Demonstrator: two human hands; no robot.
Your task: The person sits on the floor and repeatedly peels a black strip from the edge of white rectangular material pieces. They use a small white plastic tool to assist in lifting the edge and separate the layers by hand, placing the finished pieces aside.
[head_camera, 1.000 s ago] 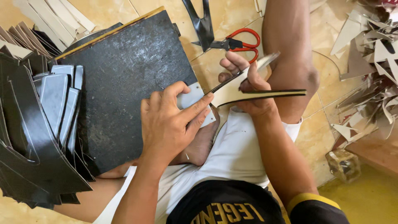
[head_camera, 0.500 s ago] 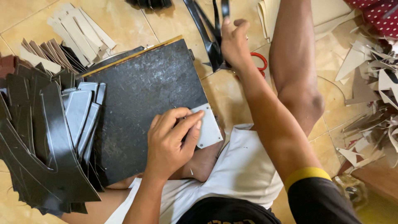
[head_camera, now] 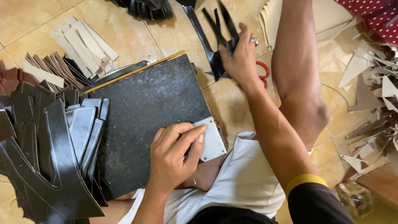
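A dark cutting board (head_camera: 145,108) with a yellow edge rests on my lap and the tiled floor. My left hand (head_camera: 174,155) presses a small white card template (head_camera: 210,141) down at the board's near right corner. My right hand (head_camera: 240,54) reaches out over the floor and grips a long black cut-out strip (head_camera: 213,39), lifting it. Red-handled scissors (head_camera: 263,72) lie on the floor just right of that hand, partly hidden by the wrist.
Stacks of black and grey cut pieces (head_camera: 45,153) lie left of the board, beige strips (head_camera: 78,43) behind it. My bare knee (head_camera: 302,95) rises on the right. Tan offcuts (head_camera: 373,87) litter the far right, and more black pieces (head_camera: 145,8) lie at the top.
My right hand has let go of the tan piece it held over my lap, reached forward to the floor and taken hold of a black strip. My left hand stays on the white template.
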